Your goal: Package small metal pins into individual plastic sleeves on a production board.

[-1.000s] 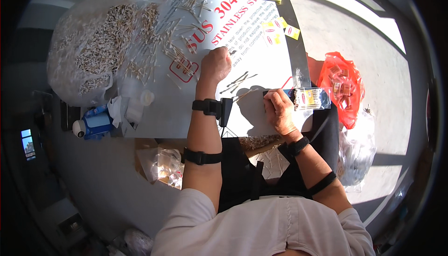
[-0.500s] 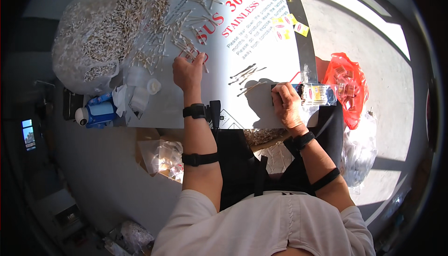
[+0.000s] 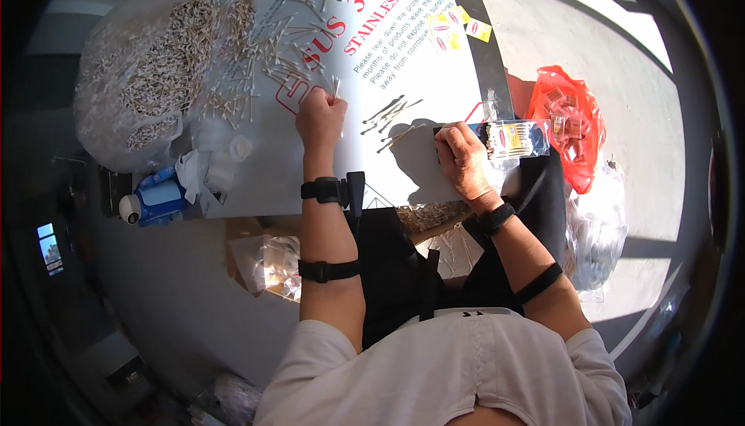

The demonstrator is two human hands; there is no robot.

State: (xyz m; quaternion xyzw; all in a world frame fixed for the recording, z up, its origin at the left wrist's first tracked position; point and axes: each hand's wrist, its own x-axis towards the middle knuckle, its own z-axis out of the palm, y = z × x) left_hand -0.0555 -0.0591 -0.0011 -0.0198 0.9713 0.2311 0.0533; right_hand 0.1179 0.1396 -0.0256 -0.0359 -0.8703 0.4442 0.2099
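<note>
Over the left middle of the metal-look sheet on the table, my left hand point(image 3: 320, 122) is closed in a pinch. A few white-tipped cotton swabs point(image 3: 336, 86) stick up from its fingertips. By the table's right edge my right hand point(image 3: 462, 164) has its fingers curled against the end of a dark blue flat piece point(image 3: 480, 129); what they grip is hidden. Just right of these fingers lies a clear packet of cotton swabs point(image 3: 529, 137) with a yellow card point(image 3: 510, 137) inside. Several loose swabs point(image 3: 390, 114) lie between my hands, mostly in dark silhouette.
A big clear bag of swabs point(image 3: 167, 69) spills a loose pile point(image 3: 268, 65) at the back left. Yellow cards point(image 3: 448, 36) lie far right. A blue bottle point(image 3: 159, 197) stands at the left edge. A red bag point(image 3: 552, 127) hangs beyond the right edge, above a clear bag point(image 3: 594, 236).
My left hand has turned and curled tighter, drawn slightly back from the pile, with swab tips now showing at its fingers. My right hand stays by the packet. The whole view has shifted slightly.
</note>
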